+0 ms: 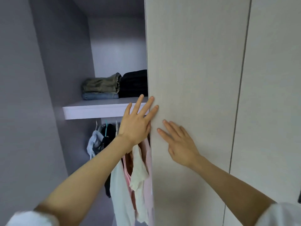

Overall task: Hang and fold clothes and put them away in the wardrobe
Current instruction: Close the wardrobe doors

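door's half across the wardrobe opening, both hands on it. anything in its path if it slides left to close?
Possibly. The left hand lies across the door leading edge, and the pink and white hanging clothes sit right at that edge. The shelf and folded clothes look set back. The right hand is flat on the face.

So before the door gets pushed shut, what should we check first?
1. Both hands flat on the door: left hand and right hand open, ok.
2. Left hand's fingers lie at the door's edge: pinch risk, not ok.
3. Hanging clothes sit right beside the door's edge, may catch: not ok.
4. Folded clothes sit back on the shelf: ok.
5. Door's path further down: cannot tell.
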### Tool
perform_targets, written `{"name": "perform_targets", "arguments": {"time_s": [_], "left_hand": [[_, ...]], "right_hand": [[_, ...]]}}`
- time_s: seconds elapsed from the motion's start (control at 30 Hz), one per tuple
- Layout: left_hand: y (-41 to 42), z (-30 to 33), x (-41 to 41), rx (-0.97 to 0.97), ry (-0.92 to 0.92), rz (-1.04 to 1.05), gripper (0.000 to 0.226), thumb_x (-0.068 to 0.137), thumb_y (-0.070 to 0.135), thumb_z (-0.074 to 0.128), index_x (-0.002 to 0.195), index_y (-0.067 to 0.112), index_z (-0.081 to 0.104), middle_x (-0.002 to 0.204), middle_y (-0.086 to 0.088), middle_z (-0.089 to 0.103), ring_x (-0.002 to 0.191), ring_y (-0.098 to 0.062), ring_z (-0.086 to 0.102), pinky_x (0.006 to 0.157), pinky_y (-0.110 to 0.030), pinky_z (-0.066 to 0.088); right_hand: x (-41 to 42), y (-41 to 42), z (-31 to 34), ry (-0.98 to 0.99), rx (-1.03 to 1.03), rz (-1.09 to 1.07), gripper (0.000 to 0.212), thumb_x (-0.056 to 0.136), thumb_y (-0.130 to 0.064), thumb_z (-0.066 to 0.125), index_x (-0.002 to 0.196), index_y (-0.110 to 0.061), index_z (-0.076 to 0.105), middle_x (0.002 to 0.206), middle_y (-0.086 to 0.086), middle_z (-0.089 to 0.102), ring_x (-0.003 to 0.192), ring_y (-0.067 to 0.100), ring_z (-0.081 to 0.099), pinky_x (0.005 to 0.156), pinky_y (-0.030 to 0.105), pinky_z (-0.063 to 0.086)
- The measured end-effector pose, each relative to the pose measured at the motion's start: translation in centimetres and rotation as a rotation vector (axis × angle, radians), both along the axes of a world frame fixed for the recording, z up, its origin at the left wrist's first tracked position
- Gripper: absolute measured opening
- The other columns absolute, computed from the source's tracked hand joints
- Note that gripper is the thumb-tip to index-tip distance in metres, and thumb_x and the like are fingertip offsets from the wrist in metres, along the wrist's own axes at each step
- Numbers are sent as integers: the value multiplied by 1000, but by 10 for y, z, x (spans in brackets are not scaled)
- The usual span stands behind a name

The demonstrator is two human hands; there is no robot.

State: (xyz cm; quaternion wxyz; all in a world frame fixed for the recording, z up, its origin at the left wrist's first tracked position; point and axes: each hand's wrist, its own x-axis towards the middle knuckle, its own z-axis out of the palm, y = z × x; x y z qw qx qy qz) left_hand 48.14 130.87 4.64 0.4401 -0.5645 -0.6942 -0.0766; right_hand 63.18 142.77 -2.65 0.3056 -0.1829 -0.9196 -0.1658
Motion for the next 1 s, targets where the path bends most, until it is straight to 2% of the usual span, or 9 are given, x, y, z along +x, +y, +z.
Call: {"name": "perform_targets", "arguments": {"time_s": [0.07, 0.1, 0.17, 0.23, 0.5, 0.63, 0.73, 0.83, 1.0], "left_hand": [[11, -1, -7, -54, -28, 54, 57, 95, 30, 37, 149, 27, 19, 158, -2, 2, 145, -33, 0, 112, -51, 19], [16, 0, -12, -89, -47, 99, 59, 97, 33, 32, 150, 27, 7, 158, 0, -10, 144, -30, -11, 115, -50, 11], [25, 4, -19, -125, -64, 154, 60, 98, 36, 28, 150, 27, -3, 156, 1, -20, 142, -29, -20, 116, -48, 6], [34, 5, -26, -151, -84, 174, 61, 98, 36, 28, 149, 25, -4, 156, 1, -21, 142, -29, -22, 116, -49, 5], [45, 12, -34, -284, -268, 210, 57, 98, 33, 32, 149, 25, 8, 158, 0, -11, 143, -28, -19, 114, -52, -1], [13, 10, -28, -236, -315, 184, 48, 98, 33, 33, 145, 24, 27, 158, -3, 0, 145, -25, -7, 115, -51, 0], [-28, 3, -18, -164, -363, 187, 41, 98, 33, 35, 136, 23, 44, 153, -4, 23, 142, -21, 14, 115, -44, 8], [-81, -8, -7, -60, -415, 207, 34, 97, 31, 37, 124, 21, 55, 131, 0, 50, 121, -21, 43, 103, -33, 26], [-185, -33, 16, 199, -461, 302, 45, 87, 34, 29, 99, 14, 68, 97, -5, 66, 89, -31, 60, 82, -36, 41]], "right_hand": [[-8, 5, 2, -64, -4, -79, 84, 67, -14, 67, 142, -24, 32, 155, 5, 19, 139, 25, 19, 101, 53, 40], [-14, 8, 2, -89, 7, -99, 84, 73, -15, 65, 146, -26, 24, 157, 3, 3, 143, 25, 9, 107, 54, 32], [-27, 13, 7, -179, -25, -129, 74, 90, -17, 45, 149, -30, 2, 148, -5, -30, 144, 20, -15, 116, 51, 10], [-35, 13, 15, -239, -73, -176, 68, 95, -19, 36, 149, -31, -4, 149, -6, -33, 142, 17, -22, 116, 49, 2], [-41, 16, 33, -313, -282, -281, 52, 99, -24, 30, 149, -25, 15, 158, -2, -9, 145, 21, -5, 117, 45, 6], [-31, -1, 37, -168, -349, -145, 44, 99, -23, 31, 143, -22, 35, 151, 2, 31, 139, 19, 26, 114, 34, 18], [-23, -24, 32, -67, -351, -8, 39, 97, -20, 34, 133, -21, 49, 130, 3, 57, 119, 21, 49, 98, 31, 38], [-20, -56, 22, -3, -327, 129, 34, 95, -19, 37, 121, -20, 59, 114, 2, 64, 107, 21, 55, 84, 30, 43], [-32, -130, 2, 75, -415, 477, 22, 92, -14, 48, 103, -16, 67, 100, -3, 68, 99, 19, 60, 78, 31, 46]]}}
